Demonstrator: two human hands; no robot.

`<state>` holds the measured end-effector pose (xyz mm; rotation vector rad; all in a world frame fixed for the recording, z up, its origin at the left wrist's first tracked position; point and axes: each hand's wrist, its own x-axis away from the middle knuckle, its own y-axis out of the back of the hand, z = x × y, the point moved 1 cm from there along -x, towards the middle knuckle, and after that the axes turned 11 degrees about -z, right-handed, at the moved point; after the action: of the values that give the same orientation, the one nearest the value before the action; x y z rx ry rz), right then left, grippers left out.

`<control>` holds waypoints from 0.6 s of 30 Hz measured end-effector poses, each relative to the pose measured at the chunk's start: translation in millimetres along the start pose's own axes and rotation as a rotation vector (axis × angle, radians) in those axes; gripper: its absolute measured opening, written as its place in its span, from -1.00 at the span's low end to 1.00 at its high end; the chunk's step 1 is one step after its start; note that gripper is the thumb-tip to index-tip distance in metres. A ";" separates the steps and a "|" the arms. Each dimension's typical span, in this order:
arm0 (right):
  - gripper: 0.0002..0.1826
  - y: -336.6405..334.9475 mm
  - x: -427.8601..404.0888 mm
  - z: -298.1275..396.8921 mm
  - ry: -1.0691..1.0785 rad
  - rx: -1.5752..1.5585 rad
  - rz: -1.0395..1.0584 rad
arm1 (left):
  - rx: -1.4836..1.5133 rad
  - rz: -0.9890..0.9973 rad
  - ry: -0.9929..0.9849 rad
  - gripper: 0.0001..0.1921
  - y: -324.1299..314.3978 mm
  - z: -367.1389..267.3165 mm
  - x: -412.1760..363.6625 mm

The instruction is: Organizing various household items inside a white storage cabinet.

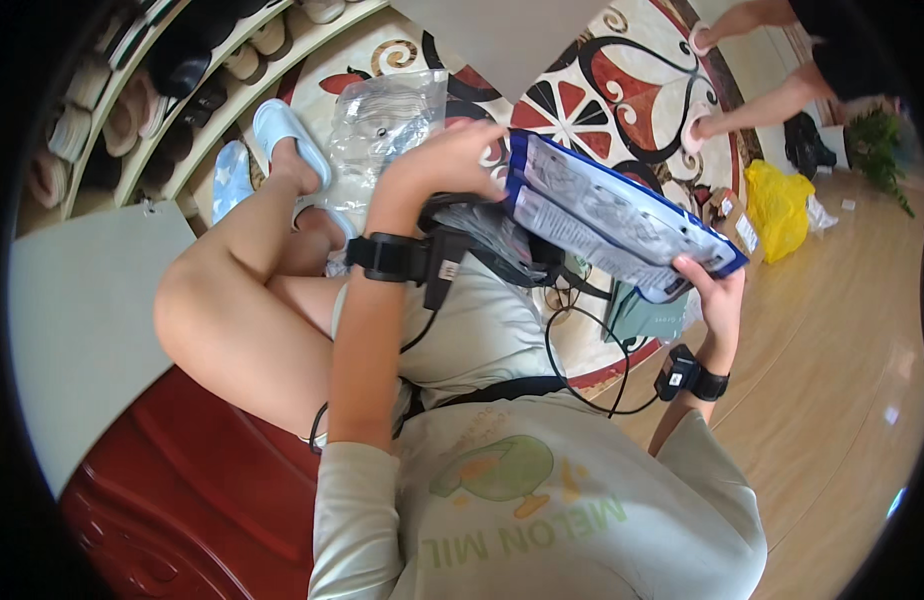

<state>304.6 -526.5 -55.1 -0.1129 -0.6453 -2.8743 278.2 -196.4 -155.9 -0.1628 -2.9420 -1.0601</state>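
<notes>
A flat plastic packet (pixel 619 217) with blue edges and printed pictures is held up slanting above the lap. My right hand (pixel 717 289) grips its lower right corner, thumb on the printed face. At its upper left end is my left hand (pixel 454 157), blurred, fingers apart and their tips at the blue edge; whether they grip it is unclear. Beneath the packet and beside my left wrist, a dark, crumpled plastic-wrapped item (pixel 499 232) rests by the lap. A clear plastic bag (pixel 387 135) lies on the patterned floor beyond my left forearm.
Shoe shelves (pixel 199 105) stand at upper left, above a pale cabinet door (pixel 94 262). A green box or bag (pixel 646 315), a cardboard box (pixel 732 217) and a yellow plastic bag (pixel 778 210) are at right. Another person's legs (pixel 769 105) show at upper right. A cable (pixel 550 352) loops across the lap.
</notes>
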 end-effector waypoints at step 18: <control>-0.75 -210.4 2.4 -73.6 0.385 1.099 0.593 | 0.014 -0.022 0.497 -0.71 -64.5 53.1 19.5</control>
<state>256.9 -372.0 -208.6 0.3351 -1.6198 -1.6151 253.7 -210.1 -237.0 0.1186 -2.5061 -0.9189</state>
